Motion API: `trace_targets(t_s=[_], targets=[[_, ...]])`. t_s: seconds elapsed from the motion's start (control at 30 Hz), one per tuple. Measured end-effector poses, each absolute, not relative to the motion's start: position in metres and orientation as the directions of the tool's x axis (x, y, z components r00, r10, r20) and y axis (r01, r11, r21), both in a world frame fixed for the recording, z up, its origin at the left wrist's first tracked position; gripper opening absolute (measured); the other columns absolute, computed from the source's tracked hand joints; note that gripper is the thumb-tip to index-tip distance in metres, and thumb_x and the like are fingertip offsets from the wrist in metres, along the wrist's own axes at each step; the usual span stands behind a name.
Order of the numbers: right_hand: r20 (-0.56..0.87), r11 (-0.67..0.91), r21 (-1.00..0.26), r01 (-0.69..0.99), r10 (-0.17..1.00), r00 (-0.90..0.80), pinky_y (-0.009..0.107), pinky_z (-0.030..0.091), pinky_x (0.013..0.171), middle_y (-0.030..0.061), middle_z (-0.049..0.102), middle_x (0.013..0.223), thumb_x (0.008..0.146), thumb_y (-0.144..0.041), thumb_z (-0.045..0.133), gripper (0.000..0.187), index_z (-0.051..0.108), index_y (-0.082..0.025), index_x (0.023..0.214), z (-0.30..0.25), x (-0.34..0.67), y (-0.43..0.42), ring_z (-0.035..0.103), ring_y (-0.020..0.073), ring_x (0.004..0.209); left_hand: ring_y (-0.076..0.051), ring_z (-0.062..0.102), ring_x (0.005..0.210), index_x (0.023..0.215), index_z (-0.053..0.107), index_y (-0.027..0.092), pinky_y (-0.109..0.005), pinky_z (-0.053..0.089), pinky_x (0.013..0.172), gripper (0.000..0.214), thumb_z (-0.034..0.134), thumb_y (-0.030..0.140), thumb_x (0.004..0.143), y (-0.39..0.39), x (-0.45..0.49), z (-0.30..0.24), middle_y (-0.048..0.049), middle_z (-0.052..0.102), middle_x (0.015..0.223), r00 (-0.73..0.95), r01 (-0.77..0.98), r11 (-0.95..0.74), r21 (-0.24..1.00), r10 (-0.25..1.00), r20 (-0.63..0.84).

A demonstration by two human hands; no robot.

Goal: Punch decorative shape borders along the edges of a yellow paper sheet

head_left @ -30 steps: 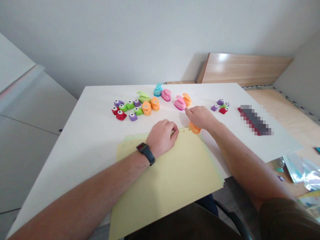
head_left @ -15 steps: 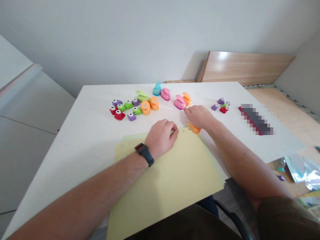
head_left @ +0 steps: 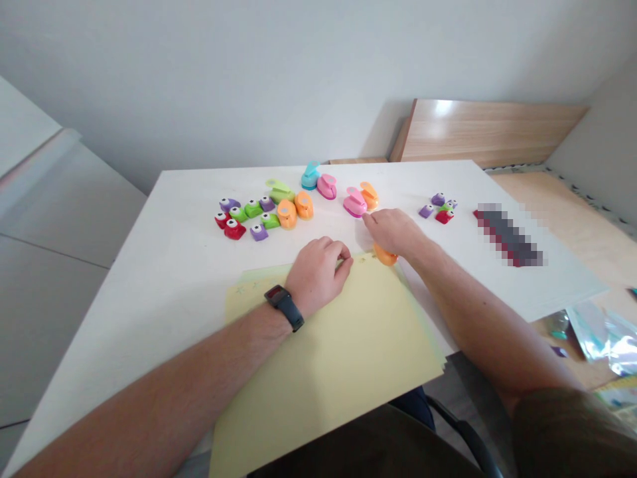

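A white table (head_left: 149, 318) carries a stack of yellow paper (head_left: 338, 358) at 6 o'clock and a row of colourful craft punches (head_left: 263, 216) at 12 o'clock. A pixelated patch (head_left: 508, 237) at 2 o'clock is unreadable, as is the display of the black wristwatch (head_left: 283, 307). The left hand (head_left: 317, 275) curls at the paper's far edge; whether it pinches the sheet, I cannot tell. The right hand (head_left: 393, 232) has its fingers together, pointing at 11 o'clock towards a pink craft punch (head_left: 355, 202), just beside them. An orange craft punch (head_left: 385, 255) lies partly hidden beneath that palm; any grip on it cannot be told.
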State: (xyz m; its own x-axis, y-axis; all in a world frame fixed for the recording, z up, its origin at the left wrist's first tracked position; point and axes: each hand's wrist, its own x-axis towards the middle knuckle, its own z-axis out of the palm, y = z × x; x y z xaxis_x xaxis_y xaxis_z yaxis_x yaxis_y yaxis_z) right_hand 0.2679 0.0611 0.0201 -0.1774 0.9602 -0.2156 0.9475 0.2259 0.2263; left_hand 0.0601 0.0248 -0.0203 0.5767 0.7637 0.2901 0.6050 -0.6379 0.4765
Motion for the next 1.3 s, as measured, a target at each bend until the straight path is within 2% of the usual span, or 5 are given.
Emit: trace_targets(t_s=[0.53,0.7,0.87,1.07,1.3], targets=[[-0.215,0.235,0.226,0.945,0.959,-0.187,0.037,0.047,0.077,0.0243,0.073,0.11,0.106,-0.027,0.023,0.051,0.069,-0.006,0.116,0.018,0.265,0.064,0.07,0.0332,0.1,-0.025,0.061,0.091,0.092,0.065,0.021,-0.04,0.049,0.083,0.012,0.056,0.027,0.097,0.025,0.06,-0.021,-0.007,0.064,0.092,0.581,0.601,-0.643,0.474,0.759,0.294],[-0.059,0.048,-0.035,0.998,0.997,-0.05,0.031,0.039,0.067,0.0175,0.076,0.096,0.107,-0.041,0.02,0.063,0.075,-0.014,0.092,0.014,0.272,0.06,0.068,0.0239,0.081,-0.024,0.06,0.091,0.092,0.065,0.02,-0.04,0.048,0.083,0.009,0.058,0.024,0.096,0.025,0.06,-0.022,-0.0062,0.064,0.091,0.582,0.591,-0.65,0.478,0.753,0.306],[0.042,-0.1,-0.313,0.944,0.992,0.119,0.03,0.027,0.055,0.0079,0.064,0.062,0.102,-0.054,0.032,0.063,0.064,-0.017,0.063,0.015,0.282,0.052,0.047,0.014,0.055,-0.024,0.06,0.091,0.092,0.064,0.02,-0.04,0.048,0.084,0.008,0.058,0.023,0.096,0.024,0.06,-0.021,-0.0062,0.063,0.091,0.58,0.586,-0.649,0.485,0.754,0.308],[0.06,-0.135,-0.415,0.9,0.983,0.175,0.031,0.023,0.053,0.0003,0.039,0.048,0.099,-0.055,0.037,0.059,0.047,-0.02,0.052,0.02,0.287,0.052,0.033,0.0116,0.049,-0.024,0.06,0.091,0.092,0.065,0.02,-0.04,0.048,0.084,0.009,0.058,0.024,0.096,0.024,0.06,-0.021,-0.0064,0.063,0.091,0.578,0.587,-0.648,0.485,0.755,0.31],[0.025,-0.206,-0.451,0.868,0.97,0.243,0.03,0.025,0.053,0.0,0.036,0.047,0.097,-0.055,0.04,0.057,0.044,-0.021,0.052,0.025,0.292,0.05,0.035,0.0124,0.049,-0.024,0.06,0.09,0.091,0.064,0.02,-0.04,0.049,0.084,0.009,0.058,0.024,0.096,0.024,0.06,-0.022,-0.0063,0.063,0.091,0.576,0.577,-0.646,0.5,0.756,0.311]])
